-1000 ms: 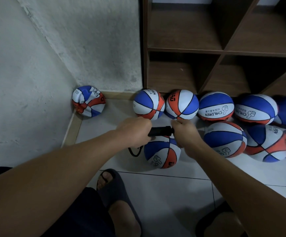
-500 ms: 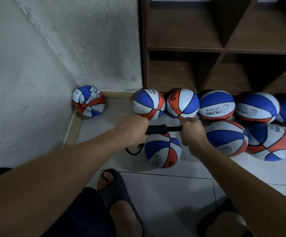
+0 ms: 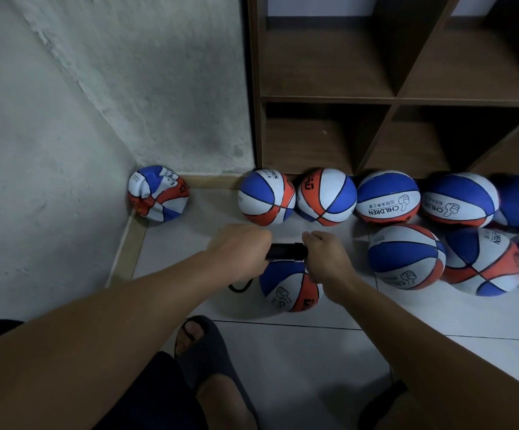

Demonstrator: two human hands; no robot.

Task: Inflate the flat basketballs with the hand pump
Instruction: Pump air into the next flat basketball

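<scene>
My left hand (image 3: 241, 248) and right hand (image 3: 326, 259) both squeeze the short black hand pump (image 3: 286, 252), lying sideways just above the round blue-white-orange basketball (image 3: 286, 288).

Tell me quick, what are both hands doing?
Left hand: curled round the black pump, holding it.
Right hand: curled round the pump's other end, holding it.

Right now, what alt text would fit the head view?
Both hands, left hand and right hand, grip a black hand pump above a basketball on the tiled floor. A crumpled flat ball sits in the corner.
</scene>
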